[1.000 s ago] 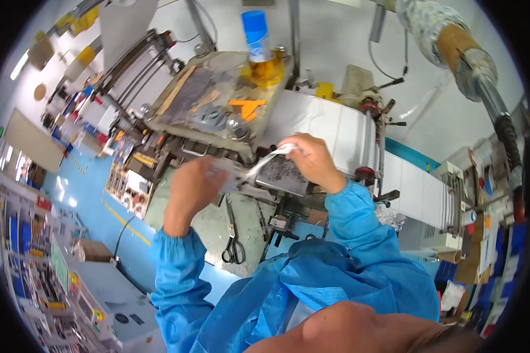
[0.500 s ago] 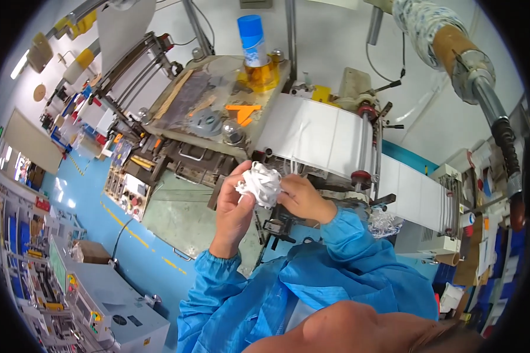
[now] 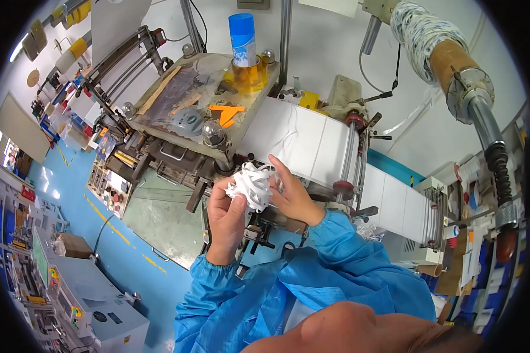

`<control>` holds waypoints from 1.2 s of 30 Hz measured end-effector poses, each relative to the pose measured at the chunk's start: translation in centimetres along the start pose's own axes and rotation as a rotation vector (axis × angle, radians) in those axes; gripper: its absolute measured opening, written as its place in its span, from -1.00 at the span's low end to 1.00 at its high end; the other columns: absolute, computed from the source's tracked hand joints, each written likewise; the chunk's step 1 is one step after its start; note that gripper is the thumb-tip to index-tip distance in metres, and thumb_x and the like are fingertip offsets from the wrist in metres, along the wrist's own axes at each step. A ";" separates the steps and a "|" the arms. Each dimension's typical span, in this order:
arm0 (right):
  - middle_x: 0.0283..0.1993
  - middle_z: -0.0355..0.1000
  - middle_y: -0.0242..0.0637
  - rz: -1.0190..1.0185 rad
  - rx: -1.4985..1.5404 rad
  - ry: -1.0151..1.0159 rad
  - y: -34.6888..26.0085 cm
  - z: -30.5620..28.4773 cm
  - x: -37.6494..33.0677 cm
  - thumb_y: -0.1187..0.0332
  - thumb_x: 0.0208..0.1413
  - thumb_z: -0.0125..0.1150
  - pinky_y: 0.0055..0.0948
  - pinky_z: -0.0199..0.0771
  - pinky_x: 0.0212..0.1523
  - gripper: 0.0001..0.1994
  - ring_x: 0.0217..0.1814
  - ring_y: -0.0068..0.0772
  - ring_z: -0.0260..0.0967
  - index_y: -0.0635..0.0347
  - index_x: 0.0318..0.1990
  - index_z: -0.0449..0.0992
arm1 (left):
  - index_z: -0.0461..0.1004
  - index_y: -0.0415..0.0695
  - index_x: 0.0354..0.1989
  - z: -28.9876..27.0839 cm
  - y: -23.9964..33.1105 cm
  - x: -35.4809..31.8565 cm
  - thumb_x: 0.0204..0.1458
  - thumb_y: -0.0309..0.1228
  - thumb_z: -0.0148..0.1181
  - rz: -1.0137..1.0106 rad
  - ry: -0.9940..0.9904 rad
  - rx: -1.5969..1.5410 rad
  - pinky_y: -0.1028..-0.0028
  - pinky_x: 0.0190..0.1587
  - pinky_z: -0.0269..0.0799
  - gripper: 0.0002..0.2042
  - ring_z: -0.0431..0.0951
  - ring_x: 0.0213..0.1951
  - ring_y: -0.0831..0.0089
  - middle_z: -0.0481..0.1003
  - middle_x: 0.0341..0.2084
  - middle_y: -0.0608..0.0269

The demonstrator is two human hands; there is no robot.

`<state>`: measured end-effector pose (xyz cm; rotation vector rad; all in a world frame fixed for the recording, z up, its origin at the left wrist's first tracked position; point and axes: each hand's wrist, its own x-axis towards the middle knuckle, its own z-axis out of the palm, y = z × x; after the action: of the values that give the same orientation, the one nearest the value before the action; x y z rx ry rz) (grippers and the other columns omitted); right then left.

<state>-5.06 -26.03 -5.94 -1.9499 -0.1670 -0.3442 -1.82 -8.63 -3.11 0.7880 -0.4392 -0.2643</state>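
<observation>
A crumpled wad of narrow white strips [image 3: 253, 187] is in front of me, at the near edge of the machine. My left hand [image 3: 225, 213] is closed round its left side, with the thumb across the front. On the other side is my right hand [image 3: 294, 197], its index finger raised and apart from the thumb. Its thumb side comes up against the wad, and its lower fingers are partly hidden. Beyond the hands, a wide white web [image 3: 294, 138] runs through the machine, and a thin loose strip [image 3: 290, 136] lies curled over it.
On the machine's metal top [image 3: 153, 115] stand a blue-capped spray can [image 3: 242, 44] and a yellow tape roll [image 3: 248, 76], near an orange scraper [image 3: 227, 113]. Rollers [image 3: 347, 156] cross the web at right. A shaft [image 3: 480, 117] wound with white strip hangs at upper right. Grey cabinet [image 3: 109, 315] lower left.
My right index finger has lifted off the wad and straightened upward. The left hand keeps its hold. The view has shifted slightly, so the machine sits further left.
</observation>
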 end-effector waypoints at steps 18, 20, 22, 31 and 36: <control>-0.34 0.41 -0.24 -0.296 -0.101 0.256 -1.7 3.2 3.9 0.49 -0.02 0.21 -0.30 0.36 -0.20 -0.82 -0.29 -0.20 0.37 0.17 -0.20 0.51 | 0.18 -0.12 0.12 0.5 9.4 -0.1 0.12 -0.34 0.13 0.789 0.150 0.287 0.16 0.04 0.43 -0.58 0.40 0.04 0.07 0.29 0.09 -0.17; -0.37 0.41 -0.25 -0.392 -0.179 0.255 -2.0 2.5 3.8 0.47 0.00 0.21 -0.30 0.36 -0.23 -0.83 -0.29 -0.21 0.37 0.18 -0.21 0.51 | 0.21 -0.14 0.09 0.0 10.1 1.6 0.11 -0.39 0.14 0.895 0.169 0.710 0.18 0.02 0.44 -0.61 0.41 0.02 0.07 0.31 0.07 -0.14; -0.39 0.40 -0.26 -0.481 -0.262 0.246 -2.6 1.7 3.4 0.45 0.02 0.22 -0.31 0.36 -0.25 -0.85 -0.29 -0.22 0.36 0.19 -0.22 0.51 | 0.36 -0.22 -0.06 0.3 10.9 3.9 0.05 -0.51 0.20 0.969 0.150 1.406 0.27 -0.10 0.48 -0.72 0.47 -0.06 0.14 0.40 -0.06 -0.08; -0.39 0.44 -0.14 -0.295 -0.094 0.230 -1.2 1.7 2.4 0.47 0.04 0.16 -0.21 0.38 -0.27 -0.88 -0.28 -0.05 0.42 0.17 -0.23 0.48 | 0.42 -0.18 -0.02 -3.5 6.9 6.0 0.03 -0.43 0.22 -0.374 -0.752 0.565 0.48 0.07 0.27 -0.68 0.38 0.01 0.53 0.29 0.09 0.23; -0.26 0.46 0.03 -0.263 -0.209 0.172 1.0 2.1 2.8 0.42 -0.03 0.12 -0.11 0.41 -0.17 -0.68 -0.19 0.14 0.41 0.20 -0.06 0.40 | 0.33 -0.26 0.06 -1.5 3.4 6.4 0.09 -0.31 0.15 -0.376 -0.645 0.144 0.34 0.14 0.26 -0.59 0.37 0.11 0.32 0.18 0.25 0.02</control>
<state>-1.78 -24.63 -6.66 -2.0953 -0.2856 -0.7254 4.77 -7.88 0.20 0.9179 -0.9237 -0.8574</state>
